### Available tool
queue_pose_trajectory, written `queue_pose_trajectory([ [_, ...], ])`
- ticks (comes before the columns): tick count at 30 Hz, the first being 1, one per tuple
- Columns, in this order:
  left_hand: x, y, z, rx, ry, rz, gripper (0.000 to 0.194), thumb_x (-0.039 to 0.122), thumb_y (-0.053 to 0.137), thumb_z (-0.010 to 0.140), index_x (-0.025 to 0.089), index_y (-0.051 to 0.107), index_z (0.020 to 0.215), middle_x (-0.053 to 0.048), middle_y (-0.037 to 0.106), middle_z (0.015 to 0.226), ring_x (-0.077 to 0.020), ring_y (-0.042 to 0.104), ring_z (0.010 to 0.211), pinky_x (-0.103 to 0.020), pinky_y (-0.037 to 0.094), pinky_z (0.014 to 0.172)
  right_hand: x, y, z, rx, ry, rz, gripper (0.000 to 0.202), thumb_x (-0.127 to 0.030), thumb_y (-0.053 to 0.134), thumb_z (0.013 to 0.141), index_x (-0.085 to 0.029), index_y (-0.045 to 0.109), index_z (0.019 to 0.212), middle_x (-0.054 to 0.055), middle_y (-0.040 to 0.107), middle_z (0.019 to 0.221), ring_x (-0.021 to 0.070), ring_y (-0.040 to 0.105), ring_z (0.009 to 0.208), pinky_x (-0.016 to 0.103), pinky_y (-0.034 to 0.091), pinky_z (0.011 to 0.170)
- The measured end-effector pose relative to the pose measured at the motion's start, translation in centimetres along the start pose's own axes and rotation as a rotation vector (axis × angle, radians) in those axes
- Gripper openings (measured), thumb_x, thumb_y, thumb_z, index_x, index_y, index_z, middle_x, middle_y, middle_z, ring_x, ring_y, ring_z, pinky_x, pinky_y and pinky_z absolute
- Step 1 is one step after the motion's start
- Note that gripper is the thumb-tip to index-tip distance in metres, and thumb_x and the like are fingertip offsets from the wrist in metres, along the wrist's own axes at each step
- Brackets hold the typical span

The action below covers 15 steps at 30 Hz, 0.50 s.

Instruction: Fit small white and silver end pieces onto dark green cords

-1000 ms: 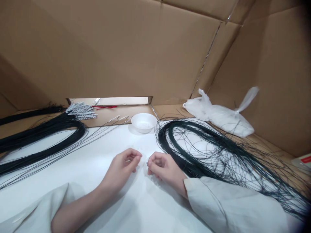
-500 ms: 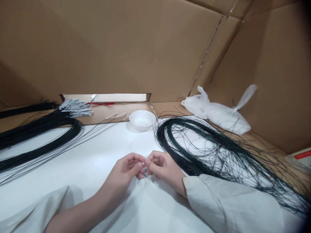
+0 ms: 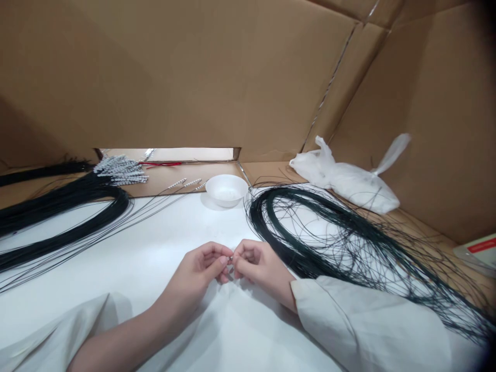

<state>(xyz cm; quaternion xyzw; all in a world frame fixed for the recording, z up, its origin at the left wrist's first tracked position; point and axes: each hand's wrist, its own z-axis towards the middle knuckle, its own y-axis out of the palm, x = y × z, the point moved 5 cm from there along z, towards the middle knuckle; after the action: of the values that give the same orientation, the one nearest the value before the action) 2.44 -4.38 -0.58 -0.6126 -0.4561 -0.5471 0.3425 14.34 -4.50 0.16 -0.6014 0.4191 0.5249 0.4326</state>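
Observation:
My left hand (image 3: pixel 203 266) and my right hand (image 3: pixel 258 263) meet fingertip to fingertip over the white table (image 3: pixel 166 237). Both are closed in a pinch around something tiny between them, too small to make out. Beyond them stands a shallow white bowl (image 3: pixel 227 191). To the right of my right hand lies a loose coil of dark green wire (image 3: pixel 302 253). Left of the bowl, a few thin dark wires end in white beaded tips (image 3: pixel 192 183).
A dark wire bundle (image 3: pixel 58 204) lies at the left, near a cluster of white beaded ends (image 3: pixel 120 170). A red strip (image 3: pixel 160 164) is behind. White plastic bags (image 3: pixel 349 181) rest at the back right. Cardboard walls (image 3: pixel 174 77) enclose the table; a red-and-white item (image 3: pixel 480 248) sits far right.

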Motion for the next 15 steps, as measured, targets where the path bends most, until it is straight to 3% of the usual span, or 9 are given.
queue_pose_trajectory([
  [15,0.01,-0.17,-0.03,0.037,-0.021,0.022,0.013,0.025,0.058,0.074,0.015,0.060,0.082,-0.001,0.059,0.068,-0.0111,0.052,0.059,-0.024,0.041,0.061,0.18,-0.05,0.15,-0.007,0.012,-0.004,0.007,-0.013,0.050,0.070,-0.013,0.052,0.063,-0.001,0.056,0.052,0.0055,0.047,0.045,0.015,0.033,0.042],
])
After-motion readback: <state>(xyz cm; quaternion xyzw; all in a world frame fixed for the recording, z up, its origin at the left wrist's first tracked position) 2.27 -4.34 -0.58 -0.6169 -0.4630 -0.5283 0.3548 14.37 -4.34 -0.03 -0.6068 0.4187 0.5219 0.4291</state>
